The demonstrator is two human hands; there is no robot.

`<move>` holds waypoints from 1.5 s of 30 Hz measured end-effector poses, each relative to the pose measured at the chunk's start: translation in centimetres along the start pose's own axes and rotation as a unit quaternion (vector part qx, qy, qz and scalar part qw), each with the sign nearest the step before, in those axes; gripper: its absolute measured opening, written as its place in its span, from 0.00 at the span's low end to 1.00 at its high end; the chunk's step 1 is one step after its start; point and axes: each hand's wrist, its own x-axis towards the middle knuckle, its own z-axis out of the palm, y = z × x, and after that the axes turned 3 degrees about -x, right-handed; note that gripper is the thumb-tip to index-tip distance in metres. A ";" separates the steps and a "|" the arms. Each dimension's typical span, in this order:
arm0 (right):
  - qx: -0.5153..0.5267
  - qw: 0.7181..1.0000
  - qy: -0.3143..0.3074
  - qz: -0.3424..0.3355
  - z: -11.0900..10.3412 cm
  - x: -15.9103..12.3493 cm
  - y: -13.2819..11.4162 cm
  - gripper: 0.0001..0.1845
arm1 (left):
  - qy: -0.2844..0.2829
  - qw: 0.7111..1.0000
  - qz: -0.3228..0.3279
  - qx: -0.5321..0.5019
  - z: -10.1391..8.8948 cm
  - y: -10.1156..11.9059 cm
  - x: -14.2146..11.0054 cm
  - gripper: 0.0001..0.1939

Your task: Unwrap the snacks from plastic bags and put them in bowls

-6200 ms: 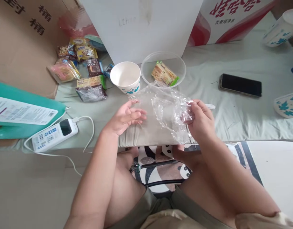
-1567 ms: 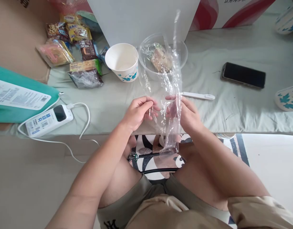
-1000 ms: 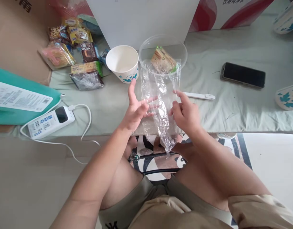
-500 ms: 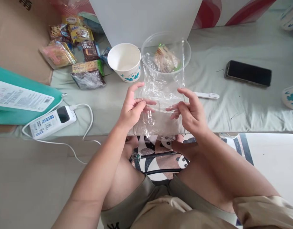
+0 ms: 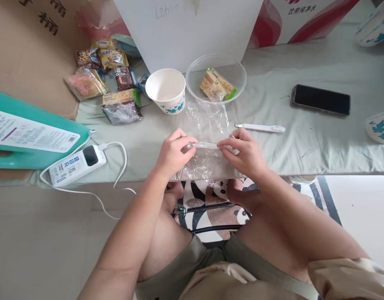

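Note:
A sheet of clear plastic film (image 5: 207, 160) is gathered into a narrow band between my two hands, above the front edge of the cloth-covered surface. My left hand (image 5: 176, 152) pinches the band at its left end, and my right hand (image 5: 242, 150) pinches it at the right. Loose crinkled film spreads behind the band and also droops over the front edge. Beyond it lies a round clear plastic lid (image 5: 192, 89) bearing wrapped crackers (image 5: 217, 84). A white paper cup (image 5: 167, 91) with blue leaves stands upright to the lid's left.
A white box cutter (image 5: 263, 128) lies right of my right hand, with a black phone (image 5: 320, 100) farther right. Wrapped snacks (image 5: 121, 106), a power bank (image 5: 78, 164) with a white cable, and a green jug (image 5: 38, 129) are at left. A white box (image 5: 192, 33) stands behind.
My fingers have closed on the film and gathered its stretched edge into a narrow band. The film has dropped away from in front of the lid and crackers.

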 end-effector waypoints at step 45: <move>0.375 0.874 -0.082 0.297 -0.8 0.9 -1.7 0.17 | -0.051 0.941 -0.200 -0.267 -0.3 -0.2 1.5 0.10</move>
